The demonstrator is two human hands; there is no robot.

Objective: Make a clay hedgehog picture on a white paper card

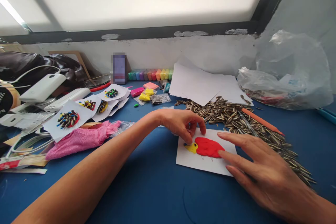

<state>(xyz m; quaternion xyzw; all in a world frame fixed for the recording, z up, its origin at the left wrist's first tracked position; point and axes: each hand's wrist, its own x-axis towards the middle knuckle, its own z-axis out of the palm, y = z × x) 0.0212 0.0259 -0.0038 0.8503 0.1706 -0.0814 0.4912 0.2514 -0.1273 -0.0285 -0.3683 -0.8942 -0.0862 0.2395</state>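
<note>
Left hand (182,123): fingers curled and bunched, fingertips pressing down on the yellow clay (191,147) at the left end of the figure; it grips nothing.
Right hand (258,171): spread flat, palm down, fingers resting on the right edge of the white card (189,159), one fingertip touching the red clay (208,147).
White card: lies flat on the blue counter (147,185), just in front of the person, between the two hands.
Red clay: a flattened oval patch in the middle of the card, joined to the yellow clay on its left.
Sunflower seeds (236,115): a long heap on the counter just behind and to the right of the card.
Orange stick (261,121): lying across the seed heap.
Blank sheets (199,84): stacked behind the seeds, near the wall.
Pink cloth (81,138): crumpled on the counter, left of the left forearm.
Finished cards (69,119): several, carrying painted seed clusters, behind the cloth.
Clay packs (151,74): a coloured row along the wall.
Plastic bag (288,73): far right, against the wall.
</note>
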